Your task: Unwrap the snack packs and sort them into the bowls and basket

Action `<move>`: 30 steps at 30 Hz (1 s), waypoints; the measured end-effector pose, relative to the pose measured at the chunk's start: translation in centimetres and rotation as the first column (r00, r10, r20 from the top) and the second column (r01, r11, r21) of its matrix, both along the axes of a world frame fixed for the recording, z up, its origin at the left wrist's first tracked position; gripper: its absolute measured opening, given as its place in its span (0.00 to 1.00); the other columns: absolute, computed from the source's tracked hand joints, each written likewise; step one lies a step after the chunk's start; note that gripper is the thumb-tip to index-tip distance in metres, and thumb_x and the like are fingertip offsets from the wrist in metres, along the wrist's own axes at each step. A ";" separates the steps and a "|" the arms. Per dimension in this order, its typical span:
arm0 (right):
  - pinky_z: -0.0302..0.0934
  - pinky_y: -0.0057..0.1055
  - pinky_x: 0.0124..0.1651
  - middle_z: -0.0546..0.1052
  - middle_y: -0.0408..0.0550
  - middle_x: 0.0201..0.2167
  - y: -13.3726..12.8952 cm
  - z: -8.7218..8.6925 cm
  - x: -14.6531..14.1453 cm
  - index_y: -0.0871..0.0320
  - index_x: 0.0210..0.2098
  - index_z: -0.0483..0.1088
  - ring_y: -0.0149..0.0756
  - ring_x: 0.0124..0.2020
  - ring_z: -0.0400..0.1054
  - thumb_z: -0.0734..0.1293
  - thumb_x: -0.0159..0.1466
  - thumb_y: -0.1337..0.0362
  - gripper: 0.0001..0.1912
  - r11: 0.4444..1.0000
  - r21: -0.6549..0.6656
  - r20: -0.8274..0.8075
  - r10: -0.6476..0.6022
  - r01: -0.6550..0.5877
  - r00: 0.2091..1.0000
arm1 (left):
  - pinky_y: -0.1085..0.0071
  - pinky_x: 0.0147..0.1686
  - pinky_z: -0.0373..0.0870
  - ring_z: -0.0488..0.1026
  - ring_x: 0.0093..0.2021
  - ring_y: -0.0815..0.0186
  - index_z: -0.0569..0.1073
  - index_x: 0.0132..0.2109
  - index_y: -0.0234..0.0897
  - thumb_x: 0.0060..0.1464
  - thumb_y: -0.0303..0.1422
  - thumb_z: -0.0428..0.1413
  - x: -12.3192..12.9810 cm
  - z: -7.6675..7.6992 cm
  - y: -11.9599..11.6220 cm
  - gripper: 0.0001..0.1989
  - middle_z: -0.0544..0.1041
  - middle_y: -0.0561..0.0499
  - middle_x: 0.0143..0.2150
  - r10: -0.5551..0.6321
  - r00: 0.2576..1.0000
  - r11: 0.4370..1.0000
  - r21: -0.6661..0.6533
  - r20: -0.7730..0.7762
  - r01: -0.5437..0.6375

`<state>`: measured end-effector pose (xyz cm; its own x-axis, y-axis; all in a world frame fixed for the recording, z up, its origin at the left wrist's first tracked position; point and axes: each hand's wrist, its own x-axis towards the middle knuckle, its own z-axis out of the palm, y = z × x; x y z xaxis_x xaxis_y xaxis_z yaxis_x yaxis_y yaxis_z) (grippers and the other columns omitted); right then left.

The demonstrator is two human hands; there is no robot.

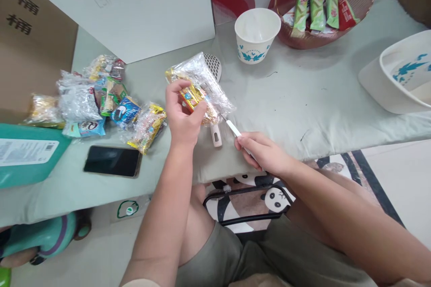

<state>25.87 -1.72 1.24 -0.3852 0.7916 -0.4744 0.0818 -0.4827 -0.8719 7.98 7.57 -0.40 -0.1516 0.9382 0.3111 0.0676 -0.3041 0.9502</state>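
My left hand (183,116) is closed on a clear plastic snack packet (212,85) with yellow and orange wrappers inside, held just above the table. My right hand (261,149) grips a slim white-handled knife (233,128); its thin tip meets the packet's lower right edge, and whether it has gone through the plastic I cannot tell. Beneath the packet lies a pale utensil with a perforated head (214,67) and a slotted handle (216,136), its middle hidden. Left of my left hand sits a yellow snack packet (148,128).
Several wrapped snacks (79,103) and a phone (112,160) lie at left, by a teal package (30,154). A paper cup (257,38), a snack basket (311,42) and a white tub (387,85) stand to the right. White box (161,9) behind.
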 end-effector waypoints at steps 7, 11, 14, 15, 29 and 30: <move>0.49 0.28 0.22 0.62 0.37 0.14 0.4 0.4 1.9 0.54 0.33 0.66 0.30 0.16 0.55 0.56 0.69 0.50 0.17 0.984 0.174 0.192 0.009 -0.043 0.981 | 0.67 0.45 0.74 0.74 0.45 0.63 0.67 0.47 0.47 0.48 0.45 0.66 -1.4 0.4 1.2 0.23 0.71 0.52 0.45 0.095 0.978 0.995 -0.055 0.186 -0.086; 0.58 0.36 0.34 0.71 0.50 0.29 2.0 -0.8 5.2 0.56 0.34 0.71 0.40 0.30 0.65 0.59 0.69 0.54 0.15 0.792 0.609 0.562 -0.409 -0.025 0.719 | 0.66 0.48 0.73 0.75 0.49 0.60 0.70 0.43 0.44 0.55 0.49 0.62 -1.7 0.4 1.1 0.17 0.72 0.50 0.44 0.056 0.982 0.996 -0.074 0.178 -0.044; 0.61 0.43 0.39 0.71 0.57 0.38 3.3 -2.4 7.6 0.57 0.41 0.75 0.47 0.36 0.66 0.60 0.68 0.58 0.14 0.797 0.596 0.751 -0.508 -0.101 0.422 | 0.67 0.47 0.73 0.75 0.44 0.62 0.74 0.43 0.44 0.56 0.47 0.62 -1.4 -0.2 0.7 0.14 0.74 0.50 0.43 -0.101 0.986 0.993 -0.052 0.130 0.109; 0.63 0.46 0.40 0.71 0.59 0.40 3.6 -2.8 8.1 0.57 0.44 0.75 0.49 0.37 0.67 0.60 0.67 0.59 0.15 0.816 0.568 0.790 -0.504 -0.109 0.350 | 0.67 0.47 0.73 0.75 0.43 0.63 0.75 0.43 0.44 0.57 0.46 0.62 -1.2 -0.5 0.5 0.13 0.75 0.51 0.43 -0.157 0.983 0.986 -0.043 0.090 0.162; 0.66 0.41 0.43 0.76 0.49 0.34 2.1 -3.3 2.6 0.54 0.47 0.74 0.43 0.37 0.70 0.66 0.67 0.63 0.10 0.430 0.874 0.438 -0.495 -0.227 0.750 | 0.67 0.47 0.75 0.78 0.51 0.62 0.74 0.51 0.44 0.68 0.40 0.51 1.8 -1.3 -1.2 0.11 0.79 0.49 0.53 -0.446 0.827 0.886 -0.041 -0.342 0.461; 0.64 0.39 0.41 0.76 0.48 0.31 2.1 -3.4 2.6 0.54 0.44 0.74 0.41 0.35 0.70 0.65 0.67 0.64 0.07 0.455 0.860 0.455 -0.478 -0.231 0.751 | 0.67 0.46 0.75 0.78 0.49 0.63 0.74 0.51 0.44 0.68 0.39 0.52 1.7 -1.3 -1.2 0.10 0.79 0.50 0.53 -0.445 0.830 0.888 -0.048 -0.337 0.457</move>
